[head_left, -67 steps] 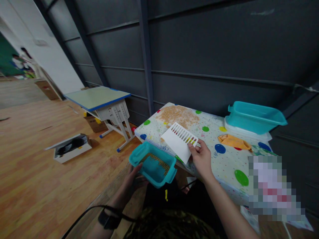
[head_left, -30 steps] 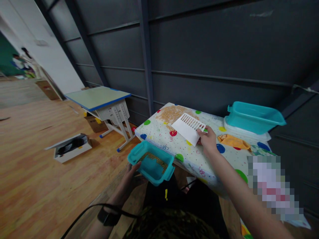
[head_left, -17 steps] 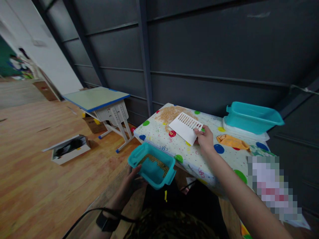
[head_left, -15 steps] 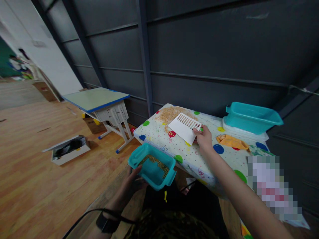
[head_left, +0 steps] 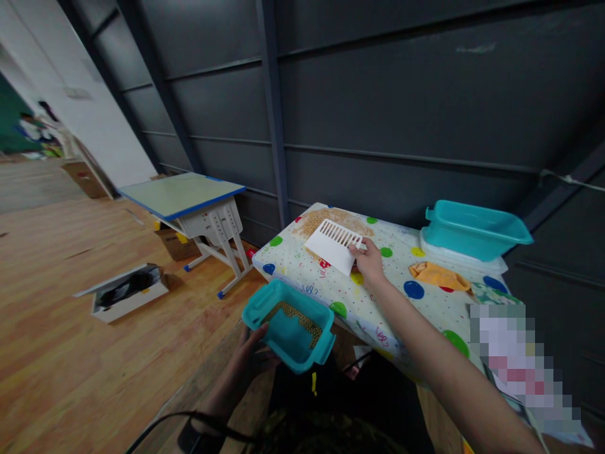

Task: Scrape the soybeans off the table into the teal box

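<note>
Below the table's front edge, my left hand (head_left: 255,349) grips a small teal plastic basin (head_left: 288,337) by its left side, thumb over the rim. Tan grains (head_left: 295,315) lie along the basin's far and right inner sides. My right hand (head_left: 367,257) is closed on the right end of a flat white slotted plate (head_left: 333,247), its slots toward the wall. The plate is tilted low over the patterned tablecloth, close to its surface. Beyond it spreads a patch of tan grains (head_left: 309,222); some show at the plate's near left edge. The plate hides part of the patch.
A larger teal basin (head_left: 477,233) stands on a white base at the back right. Nearby lies an orange cloth (head_left: 439,275). To the left are a blue-edged desk (head_left: 184,192) and an open white box (head_left: 130,293) on the floor. A dark panelled wall (head_left: 401,113) rises behind.
My right hand has moved left and toward me with the slotted plate, dragging it over the cloth, and grains now show at its near edge. My left hand still holds the basin.
</note>
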Tool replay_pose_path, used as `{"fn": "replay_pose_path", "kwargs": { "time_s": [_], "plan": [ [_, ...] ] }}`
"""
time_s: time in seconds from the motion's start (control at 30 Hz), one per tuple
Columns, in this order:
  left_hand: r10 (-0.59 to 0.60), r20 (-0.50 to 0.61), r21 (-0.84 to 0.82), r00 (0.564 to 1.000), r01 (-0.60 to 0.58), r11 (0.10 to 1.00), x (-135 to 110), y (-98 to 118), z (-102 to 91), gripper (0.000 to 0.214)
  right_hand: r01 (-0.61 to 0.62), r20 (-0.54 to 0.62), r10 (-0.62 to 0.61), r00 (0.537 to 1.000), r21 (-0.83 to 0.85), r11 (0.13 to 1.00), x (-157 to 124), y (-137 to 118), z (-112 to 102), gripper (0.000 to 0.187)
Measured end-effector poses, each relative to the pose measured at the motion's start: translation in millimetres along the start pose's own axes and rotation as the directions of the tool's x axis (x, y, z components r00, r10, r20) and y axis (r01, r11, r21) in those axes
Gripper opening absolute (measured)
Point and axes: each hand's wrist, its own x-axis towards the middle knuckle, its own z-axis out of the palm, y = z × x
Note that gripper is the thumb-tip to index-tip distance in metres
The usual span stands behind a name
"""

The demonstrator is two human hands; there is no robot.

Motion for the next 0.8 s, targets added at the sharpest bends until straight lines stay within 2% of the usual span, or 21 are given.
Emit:
{"fn": "replay_pose_path", "kwargs": {
  "time_s": [0.27, 0.57, 0.67, 0.8],
  "plan": [
    [0.020, -0.018, 0.007, 1.000, -0.020, 1.000, -0.6, 1.2, 1.2, 0.076, -0.041, 0.094, 0.037, 0.995, 0.033, 0.999, -3.5, -3.6, 6.1, 0.047],
    [0.051, 0.014, 0.004, 0.999, -0.051, 0.999, -1.4, 2.4, -2.7, 0.073, -0.062, 0.094, 0.060, 0.994, 0.025, 0.998, -3.8, -0.9, 8.7, 0.045],
    [0.044, 0.001, 0.006, 0.999, -0.044, 0.999, -1.3, 1.5, -1.3, 0.073, -0.085, 0.122, 0.081, 0.989, 0.031, 0.996, -7.6, -0.7, 10.0, 0.045],
    [0.029, -0.028, -0.015, 0.999, -0.030, 0.999, 0.4, -2.1, 0.8, 0.076, -0.087, 0.104, 0.079, 0.992, 0.076, 0.993, -13.4, -6.8, 9.1, 0.048]
  ]
}}
